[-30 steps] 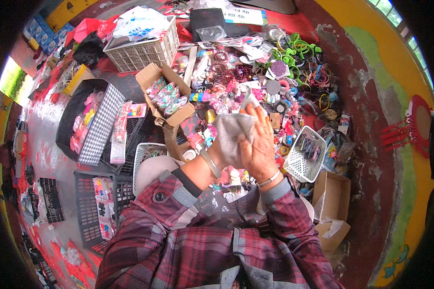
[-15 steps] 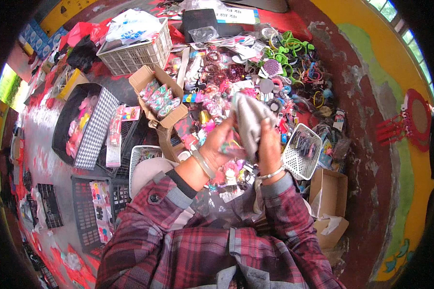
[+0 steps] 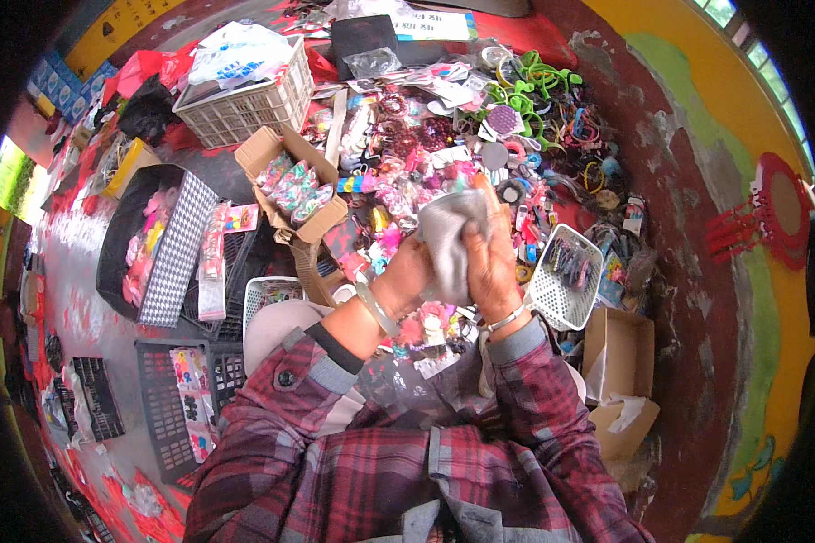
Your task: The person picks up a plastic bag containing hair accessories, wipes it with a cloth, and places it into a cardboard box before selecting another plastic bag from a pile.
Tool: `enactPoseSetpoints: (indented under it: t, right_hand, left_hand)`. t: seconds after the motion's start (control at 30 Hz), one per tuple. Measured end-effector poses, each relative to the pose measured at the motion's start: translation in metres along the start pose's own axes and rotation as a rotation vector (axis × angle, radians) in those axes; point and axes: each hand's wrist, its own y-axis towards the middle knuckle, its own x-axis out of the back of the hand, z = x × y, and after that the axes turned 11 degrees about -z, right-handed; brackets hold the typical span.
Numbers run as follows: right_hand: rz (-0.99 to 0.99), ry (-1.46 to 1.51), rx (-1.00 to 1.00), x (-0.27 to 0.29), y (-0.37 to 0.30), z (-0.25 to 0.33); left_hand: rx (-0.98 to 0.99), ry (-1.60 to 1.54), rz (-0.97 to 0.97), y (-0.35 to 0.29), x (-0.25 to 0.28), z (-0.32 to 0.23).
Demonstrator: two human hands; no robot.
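Right of your right hand [image 3: 492, 262]: white perforated plastic basket [image 3: 554, 308] obstructs. Ahead-left of your left hand [image 3: 406, 279]: open brown cardboard box [image 3: 327, 221]. You can pass above the multicoloured accessory heap [image 3: 423, 167].

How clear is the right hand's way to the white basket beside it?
Probably yes: the basket stands close by, open-topped, nothing visibly blocking the right hand, though it holds a grey cloth.

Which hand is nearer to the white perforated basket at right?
Right. The right hand is just left of the basket; the left hand is farther left, across the grey cloth.
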Motion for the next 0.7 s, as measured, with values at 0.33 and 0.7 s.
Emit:
enactPoseSetpoints:
  t: [0.33,0.7]
  right_hand:
    - [0.114,0.347,-0.588,0.048,0.015,-0.034]
    - [0.253,-0.13,-0.157,0.046,0.021,-0.012]
  left_hand:
    - [-0.093,0.867,0.203,-0.009,-0.016,0.001]
    - [0.108,0.419,0.109,-0.012,-0.01,-0.014]
